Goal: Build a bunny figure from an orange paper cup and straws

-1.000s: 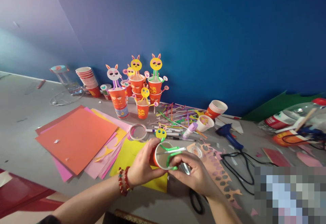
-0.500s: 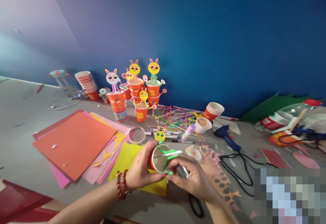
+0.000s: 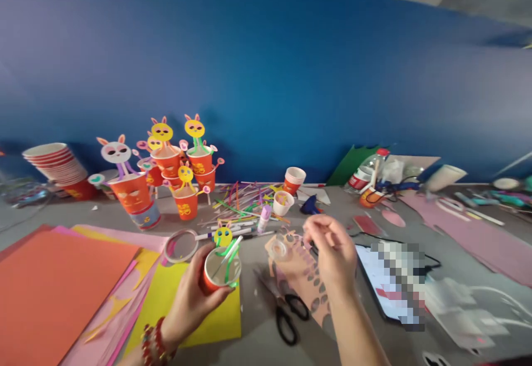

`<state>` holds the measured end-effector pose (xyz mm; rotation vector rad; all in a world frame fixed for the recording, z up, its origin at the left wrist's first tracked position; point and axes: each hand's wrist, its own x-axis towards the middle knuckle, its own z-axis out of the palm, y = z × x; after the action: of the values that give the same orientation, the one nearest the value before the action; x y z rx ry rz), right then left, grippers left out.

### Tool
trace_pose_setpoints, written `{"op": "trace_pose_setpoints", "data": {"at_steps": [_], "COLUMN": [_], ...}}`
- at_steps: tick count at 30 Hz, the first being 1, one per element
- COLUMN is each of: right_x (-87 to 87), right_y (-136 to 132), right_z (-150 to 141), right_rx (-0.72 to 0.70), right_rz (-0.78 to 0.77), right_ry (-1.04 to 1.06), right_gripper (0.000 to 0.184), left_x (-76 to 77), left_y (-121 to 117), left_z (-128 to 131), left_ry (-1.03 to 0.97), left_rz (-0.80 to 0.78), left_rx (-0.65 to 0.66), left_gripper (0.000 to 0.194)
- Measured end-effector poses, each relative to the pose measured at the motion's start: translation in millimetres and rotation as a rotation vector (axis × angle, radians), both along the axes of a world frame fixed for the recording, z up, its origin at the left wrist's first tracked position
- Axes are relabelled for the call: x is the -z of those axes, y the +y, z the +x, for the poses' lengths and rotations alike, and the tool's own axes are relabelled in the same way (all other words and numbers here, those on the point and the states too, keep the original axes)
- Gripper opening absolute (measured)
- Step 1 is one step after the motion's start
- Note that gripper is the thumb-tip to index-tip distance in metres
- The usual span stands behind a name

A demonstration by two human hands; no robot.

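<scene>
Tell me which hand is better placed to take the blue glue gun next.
The right hand, I'd judge: it hovers close to the glue gun, while the left hand grips the cup. I can't tell whether the right hand holds anything.

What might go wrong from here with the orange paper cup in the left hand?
The left hand grips the orange paper cup by its side, so a tighter squeeze might dent it. The slim green strips reach past its rim and could catch and bend. The metal scissors with black handles lie between the cup and the right forearm, which might knock them.
</scene>
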<state>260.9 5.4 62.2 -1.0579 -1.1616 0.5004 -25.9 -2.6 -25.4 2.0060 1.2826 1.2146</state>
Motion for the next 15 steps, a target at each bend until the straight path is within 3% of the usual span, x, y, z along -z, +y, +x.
{"op": "trace_pose_setpoints", "data": {"at_steps": [2, 4, 8, 12, 15], "right_x": [2.6, 10.4, 32.6, 47.4, 51.9], "right_y": [-4.6, -11.5, -21.9, -19.6, -11.5], "right_z": [19.8, 33.8, 40.3, 26.4, 16.3], "right_rx": [0.114, 0.124, -0.057, -0.200, -0.233], "right_rz": [-0.007, -0.073, -0.282, -0.323, -0.360], "right_ry": [0.024, -0.066, -0.487, -0.801, -0.965], "right_gripper": [0.012, 0.014, 0.015, 0.016, 0.029], "left_x": [-0.3, -2.2, -6.3, -4.9, -2.4], "left_y": [-1.0, -2.6, -3.9, -4.1, -5.3], "left_z": [0.8, 1.8, 3.7, 5.0, 5.6], "left_ry": [-0.014, -0.055, -0.158, -0.265, -0.355], "left_rz": [-0.039, -0.074, -0.164, -0.223, -0.276], "left_rx": [0.034, 0.061, 0.082, 0.106, 0.147], "left_gripper": [0.067, 0.067, 0.066, 0.066, 0.070]}}
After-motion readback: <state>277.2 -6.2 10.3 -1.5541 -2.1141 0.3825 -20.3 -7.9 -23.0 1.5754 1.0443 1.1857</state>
